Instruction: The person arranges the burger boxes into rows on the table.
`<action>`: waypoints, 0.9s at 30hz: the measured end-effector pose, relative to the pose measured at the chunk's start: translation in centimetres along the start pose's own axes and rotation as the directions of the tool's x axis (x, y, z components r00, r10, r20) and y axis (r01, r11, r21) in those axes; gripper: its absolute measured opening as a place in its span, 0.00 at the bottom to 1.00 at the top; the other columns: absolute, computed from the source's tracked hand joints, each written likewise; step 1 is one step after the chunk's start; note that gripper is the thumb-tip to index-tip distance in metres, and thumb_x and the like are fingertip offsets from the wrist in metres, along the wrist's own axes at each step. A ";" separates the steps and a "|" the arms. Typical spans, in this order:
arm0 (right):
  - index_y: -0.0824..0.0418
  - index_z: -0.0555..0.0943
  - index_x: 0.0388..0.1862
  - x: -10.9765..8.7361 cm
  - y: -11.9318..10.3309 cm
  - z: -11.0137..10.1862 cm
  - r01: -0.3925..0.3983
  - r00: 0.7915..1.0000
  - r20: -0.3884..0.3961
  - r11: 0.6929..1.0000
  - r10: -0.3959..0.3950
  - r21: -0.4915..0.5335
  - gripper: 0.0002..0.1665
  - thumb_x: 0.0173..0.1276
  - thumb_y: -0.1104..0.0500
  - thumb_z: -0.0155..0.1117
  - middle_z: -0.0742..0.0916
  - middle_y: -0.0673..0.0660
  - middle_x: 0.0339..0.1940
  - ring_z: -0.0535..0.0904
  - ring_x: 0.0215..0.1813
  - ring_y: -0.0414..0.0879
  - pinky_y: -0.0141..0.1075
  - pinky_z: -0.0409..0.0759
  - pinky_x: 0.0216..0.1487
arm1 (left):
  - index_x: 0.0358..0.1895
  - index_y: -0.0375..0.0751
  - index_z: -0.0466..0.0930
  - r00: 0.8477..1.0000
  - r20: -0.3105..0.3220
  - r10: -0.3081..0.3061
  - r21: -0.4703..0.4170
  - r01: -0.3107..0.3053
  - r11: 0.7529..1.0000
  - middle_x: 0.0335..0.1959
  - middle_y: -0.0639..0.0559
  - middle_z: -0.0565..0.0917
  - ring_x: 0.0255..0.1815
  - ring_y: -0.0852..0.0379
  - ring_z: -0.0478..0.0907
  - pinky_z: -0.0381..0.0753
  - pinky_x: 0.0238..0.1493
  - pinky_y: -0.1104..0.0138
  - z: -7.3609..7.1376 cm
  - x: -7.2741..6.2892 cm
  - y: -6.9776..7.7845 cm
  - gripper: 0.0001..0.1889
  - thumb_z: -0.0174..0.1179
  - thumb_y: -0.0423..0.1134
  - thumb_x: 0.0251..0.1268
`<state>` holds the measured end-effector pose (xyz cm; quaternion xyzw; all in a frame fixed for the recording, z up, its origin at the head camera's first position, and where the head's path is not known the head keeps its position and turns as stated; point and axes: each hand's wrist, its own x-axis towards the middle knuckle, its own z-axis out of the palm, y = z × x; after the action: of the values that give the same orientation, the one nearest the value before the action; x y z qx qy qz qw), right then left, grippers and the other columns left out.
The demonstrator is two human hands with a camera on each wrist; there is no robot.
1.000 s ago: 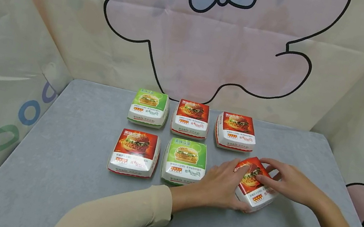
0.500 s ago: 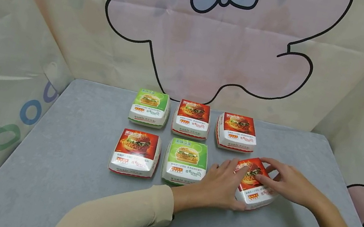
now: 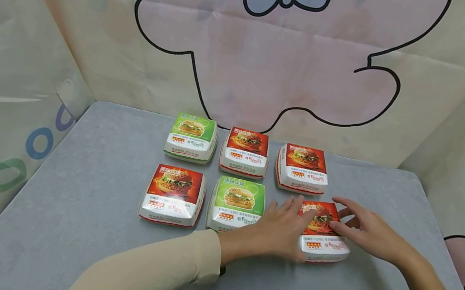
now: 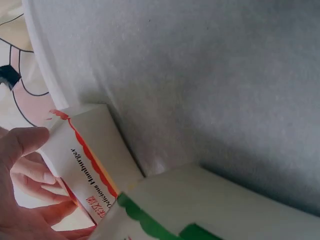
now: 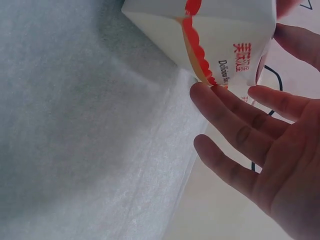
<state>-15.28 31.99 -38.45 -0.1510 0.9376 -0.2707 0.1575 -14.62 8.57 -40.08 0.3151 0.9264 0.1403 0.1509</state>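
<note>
A red-and-white burger box (image 3: pixel 323 246) lies on the table between both hands in the head view, nearly square to the rows. Along its left side is my left hand (image 3: pixel 279 233), fingers spread and loosely bent. In the left wrist view its thumb (image 4: pixel 27 139) lies by a corner of the box. On the opposite side my right hand (image 3: pixel 368 232) has its thumb over the top edge. The right wrist view shows fairly straight fingers (image 5: pixel 227 112), their tips at the box's side. A green-and-white burger box (image 3: pixel 237 203) sits just left of my left hand, partly covered by it.
A red box (image 3: pixel 172 195) stands at the front left. Behind are a green box (image 3: pixel 191 139), a red box (image 3: pixel 244 152) and another red box (image 3: pixel 302 168). A grey cloth covers the table (image 3: pixel 92 224); printed sheets (image 3: pixel 246 69) hang around it.
The front right red box has turned from a tilted angle to nearly straight, its near side swinging back slightly. My left hand has shifted a little left and away. The right hand has barely moved.
</note>
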 end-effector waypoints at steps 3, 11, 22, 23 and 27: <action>0.68 0.66 0.72 0.2 0.1 0.1 0.004 1.000 0.000 1.000 -0.004 -0.004 0.38 0.70 0.50 0.65 0.84 0.63 0.51 0.82 0.44 0.49 0.35 0.81 0.37 | 0.77 0.62 0.59 1.000 0.022 -0.013 -0.017 0.013 1.000 0.78 0.50 0.57 0.78 0.50 0.54 0.62 0.71 0.49 -0.4 0.0 -0.2 0.49 0.73 0.62 0.50; 0.68 0.67 0.72 0.2 -0.1 0.0 0.036 0.999 -0.018 0.999 -0.036 -0.001 0.40 0.68 0.50 0.68 0.79 0.69 0.63 0.81 0.53 0.60 0.57 0.81 0.48 | 0.77 0.61 0.58 0.997 0.075 -0.001 -0.056 0.005 0.998 0.79 0.50 0.54 0.79 0.50 0.51 0.59 0.72 0.48 -1.2 0.1 -0.9 0.48 0.73 0.59 0.52; 0.59 0.70 0.71 -0.2 -0.2 0.2 0.130 0.991 -0.006 0.991 -0.130 -0.023 0.45 0.58 0.47 0.76 0.77 0.65 0.66 0.79 0.58 0.61 0.65 0.76 0.53 | 0.77 0.61 0.58 0.995 0.096 0.013 -0.050 -0.008 0.999 0.80 0.50 0.54 0.79 0.50 0.51 0.55 0.74 0.49 -1.9 0.0 -1.6 0.48 0.73 0.56 0.53; 0.60 0.70 0.71 -0.2 -0.2 0.2 0.127 0.992 -0.006 0.992 -0.127 -0.022 0.45 0.58 0.47 0.77 0.77 0.65 0.66 0.78 0.58 0.61 0.65 0.76 0.53 | 0.77 0.60 0.59 0.995 0.098 0.014 -0.048 -0.010 0.999 0.80 0.50 0.53 0.79 0.50 0.51 0.55 0.74 0.49 -1.9 0.0 -1.6 0.47 0.73 0.56 0.53; 0.61 0.70 0.70 -0.2 -0.3 0.3 0.117 0.993 -0.006 0.993 -0.117 -0.022 0.45 0.58 0.47 0.77 0.77 0.66 0.66 0.78 0.59 0.62 0.65 0.76 0.53 | 0.77 0.60 0.59 0.995 0.095 0.025 -0.021 -0.023 1.000 0.80 0.50 0.54 0.79 0.50 0.52 0.54 0.74 0.48 -2.0 0.0 -1.7 0.47 0.73 0.56 0.54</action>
<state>-14.97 31.71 -38.49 -0.2062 0.9306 -0.2701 0.1362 -16.33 6.92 -38.83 0.3309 0.9129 0.1362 0.1964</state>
